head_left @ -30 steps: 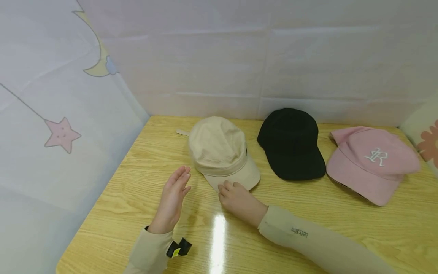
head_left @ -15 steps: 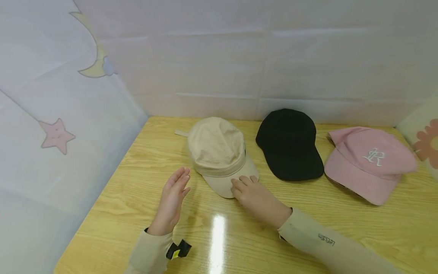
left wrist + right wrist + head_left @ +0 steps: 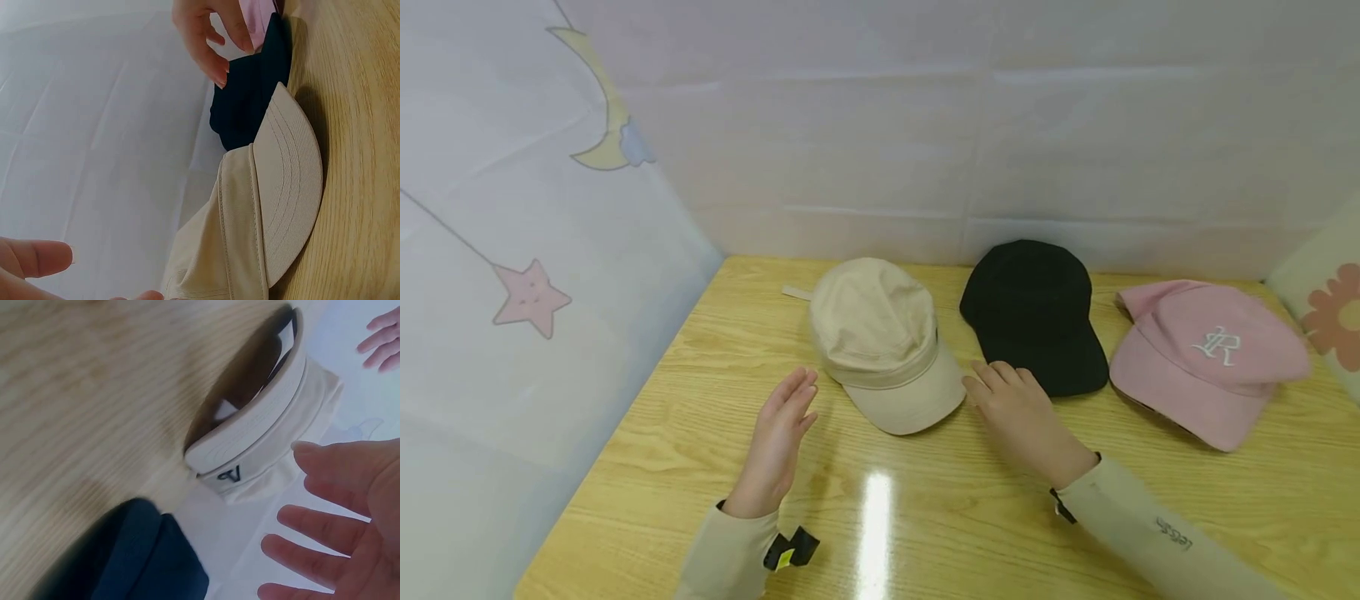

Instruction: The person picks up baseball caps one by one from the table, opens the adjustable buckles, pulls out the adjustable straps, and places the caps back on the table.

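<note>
A beige cap lies on the wooden table, its brim towards the front right. To its right is a black cap, and beyond that a pink cap with a white letter. My right hand hovers between the beige brim and the black brim; the right wrist view shows its fingers spread, holding nothing. Left of the beige cap, my left hand is raised with its fingers extended, apart from the cap. In the left wrist view the beige brim stands clear of the left thumb.
The wooden table ends at a pale cloth backdrop behind the caps. Another printed cloth with a star and a moon hangs along the left side. A strap sticks out behind the beige cap.
My right hand has left the beige cap's brim and moved right, towards the black cap. The left hand and all the caps stay in place.
</note>
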A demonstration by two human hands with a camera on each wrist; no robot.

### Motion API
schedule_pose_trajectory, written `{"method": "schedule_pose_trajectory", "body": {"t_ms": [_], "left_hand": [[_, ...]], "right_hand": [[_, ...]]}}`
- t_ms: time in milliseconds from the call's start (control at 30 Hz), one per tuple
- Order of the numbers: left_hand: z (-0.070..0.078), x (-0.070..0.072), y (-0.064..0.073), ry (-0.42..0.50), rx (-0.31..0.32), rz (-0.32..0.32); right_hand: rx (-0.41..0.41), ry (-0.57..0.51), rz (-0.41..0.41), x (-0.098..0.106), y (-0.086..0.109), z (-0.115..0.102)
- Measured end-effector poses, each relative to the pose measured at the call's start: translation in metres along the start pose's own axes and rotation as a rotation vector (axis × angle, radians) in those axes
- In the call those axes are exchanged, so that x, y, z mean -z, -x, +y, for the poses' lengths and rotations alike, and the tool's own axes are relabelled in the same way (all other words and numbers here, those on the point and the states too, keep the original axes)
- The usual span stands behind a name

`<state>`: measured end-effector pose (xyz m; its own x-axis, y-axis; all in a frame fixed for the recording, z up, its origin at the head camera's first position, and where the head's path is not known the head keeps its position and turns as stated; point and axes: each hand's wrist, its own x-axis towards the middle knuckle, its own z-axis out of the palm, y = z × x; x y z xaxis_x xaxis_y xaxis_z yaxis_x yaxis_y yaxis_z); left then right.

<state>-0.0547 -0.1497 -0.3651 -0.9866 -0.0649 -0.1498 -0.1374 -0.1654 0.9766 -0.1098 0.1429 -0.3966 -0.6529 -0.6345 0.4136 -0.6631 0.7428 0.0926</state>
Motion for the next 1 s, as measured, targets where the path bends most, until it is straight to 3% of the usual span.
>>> {"method": "schedule_pose_trajectory", "body": {"t_ms": [267,500,1000], "left_hand": [[0.0,0.0,0.0,-0.004,-0.002,0.001],[-0.001,0.001,0.0,-0.013,-0.009,-0.008],[-0.004,0.001,0.0,-0.026,-0.006,-0.014]], "right_hand": [[-0.115,0.02,-0.089,0.005,0.014,0.024],[-0.199,0.053,-0.261,0.007,0.026,0.039],[-0.287,0.052,-0.325,-0.005,0.036,0.058]]}}
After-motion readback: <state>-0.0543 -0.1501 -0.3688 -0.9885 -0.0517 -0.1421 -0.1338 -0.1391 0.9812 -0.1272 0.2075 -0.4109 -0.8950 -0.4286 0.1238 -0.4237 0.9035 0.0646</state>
